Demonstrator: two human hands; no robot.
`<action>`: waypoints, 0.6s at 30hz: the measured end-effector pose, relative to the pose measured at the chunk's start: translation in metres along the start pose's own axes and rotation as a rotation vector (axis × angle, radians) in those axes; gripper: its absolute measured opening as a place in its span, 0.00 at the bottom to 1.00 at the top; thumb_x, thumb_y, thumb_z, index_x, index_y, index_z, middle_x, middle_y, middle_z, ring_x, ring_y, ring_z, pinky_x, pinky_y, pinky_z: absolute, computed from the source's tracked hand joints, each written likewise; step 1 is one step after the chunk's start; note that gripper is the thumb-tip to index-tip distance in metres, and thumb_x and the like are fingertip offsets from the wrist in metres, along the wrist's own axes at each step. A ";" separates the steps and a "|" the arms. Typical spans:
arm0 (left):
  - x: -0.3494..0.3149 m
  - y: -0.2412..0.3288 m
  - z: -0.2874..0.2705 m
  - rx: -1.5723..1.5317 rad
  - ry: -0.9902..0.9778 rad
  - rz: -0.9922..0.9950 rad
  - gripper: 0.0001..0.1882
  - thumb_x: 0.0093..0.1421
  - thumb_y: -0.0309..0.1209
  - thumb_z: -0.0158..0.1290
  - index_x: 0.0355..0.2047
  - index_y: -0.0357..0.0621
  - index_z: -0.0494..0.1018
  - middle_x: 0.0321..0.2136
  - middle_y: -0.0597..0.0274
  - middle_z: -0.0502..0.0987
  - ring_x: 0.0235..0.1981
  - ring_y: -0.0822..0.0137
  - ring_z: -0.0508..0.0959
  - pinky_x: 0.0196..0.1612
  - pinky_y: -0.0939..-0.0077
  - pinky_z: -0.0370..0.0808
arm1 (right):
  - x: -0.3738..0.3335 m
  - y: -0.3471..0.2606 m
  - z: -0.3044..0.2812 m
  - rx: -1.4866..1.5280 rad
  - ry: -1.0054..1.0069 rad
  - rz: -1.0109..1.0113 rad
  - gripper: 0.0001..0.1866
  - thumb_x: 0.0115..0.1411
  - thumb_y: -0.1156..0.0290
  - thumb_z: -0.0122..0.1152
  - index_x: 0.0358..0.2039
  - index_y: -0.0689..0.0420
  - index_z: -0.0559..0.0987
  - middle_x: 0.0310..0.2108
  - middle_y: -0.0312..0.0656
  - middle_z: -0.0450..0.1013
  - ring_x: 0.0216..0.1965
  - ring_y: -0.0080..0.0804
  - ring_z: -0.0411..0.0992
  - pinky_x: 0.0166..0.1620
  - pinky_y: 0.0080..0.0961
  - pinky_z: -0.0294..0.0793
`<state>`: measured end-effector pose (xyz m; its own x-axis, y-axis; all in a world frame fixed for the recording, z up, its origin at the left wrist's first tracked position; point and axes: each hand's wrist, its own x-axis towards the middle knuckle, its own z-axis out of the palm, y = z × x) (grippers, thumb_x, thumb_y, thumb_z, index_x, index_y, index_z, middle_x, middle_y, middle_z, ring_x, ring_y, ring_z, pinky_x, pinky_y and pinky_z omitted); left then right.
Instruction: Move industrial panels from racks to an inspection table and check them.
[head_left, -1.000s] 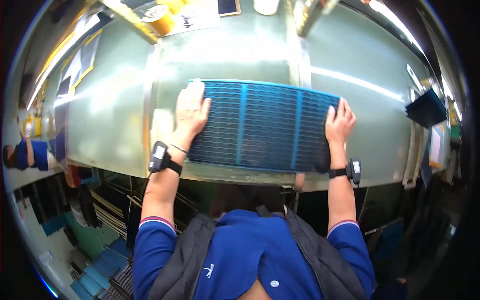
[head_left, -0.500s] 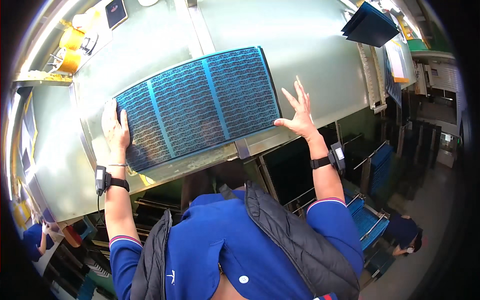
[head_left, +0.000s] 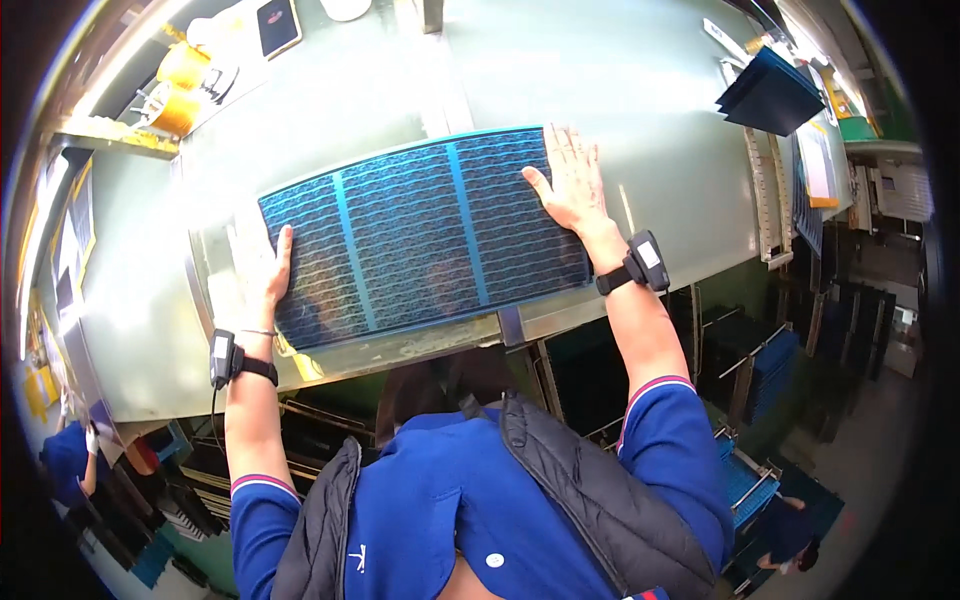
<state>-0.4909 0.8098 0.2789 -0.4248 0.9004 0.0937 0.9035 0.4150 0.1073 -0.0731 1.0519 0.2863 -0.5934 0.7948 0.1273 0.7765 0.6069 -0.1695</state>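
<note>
Bearings by clock face from the panel's middle, 12 o'clock toward the top of the view.

Panel: a flat rectangular panel, black with thin wavy bright-blue lines and two broad blue bars crossing its short way [head_left: 410,238]. Lies on the glossy pale grey-green tabletop [head_left: 650,150], near the edge on the wearer's side, its right end angled slightly toward 12. Single sheet or several: cannot tell.

Left hand [head_left: 262,268]: near 9 o'clock, at the panel's left short edge. Open; thumb straight along the edge, fingers pale in glare. Firmness of contact: cannot tell.

Right hand [head_left: 575,188]: about 2 o'clock, at the right short edge. Open; fingers extended toward 12, thumb spread over the panel's upper face. Not closed around anything.

Each wrist carries a small black box on a black strap [head_left: 648,262].

Surroundings: fanned dark rectangular sheets [head_left: 770,92], 2 o'clock; orange spools [head_left: 180,105], 10 o'clock; dark-faced phone with a light rim [head_left: 278,28], 11 o'clock; white rounded container, cut by the frame [head_left: 345,7], between 11 and 12.

Blue-sleeved co-worker [head_left: 66,462] at 8 o'clock; another person in dark blue [head_left: 785,528] between 4 and 5. Both well apart from the panel.
</note>
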 end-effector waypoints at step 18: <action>-0.202 -0.006 -0.059 -0.145 -0.058 0.112 0.44 0.60 0.56 0.44 0.63 0.30 0.49 0.64 0.41 0.49 0.66 0.48 0.49 0.66 0.55 0.42 | -0.203 -0.054 -0.077 0.084 -0.109 -0.137 0.47 0.52 0.49 0.60 0.64 0.62 0.52 0.66 0.50 0.49 0.68 0.44 0.43 0.67 0.51 0.32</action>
<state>-0.4138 0.6173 0.3173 -0.3143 0.9477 0.0565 0.9253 0.2925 0.2414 0.0220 0.8575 0.3444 -0.7154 0.6970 0.0487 0.6691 0.7034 -0.2398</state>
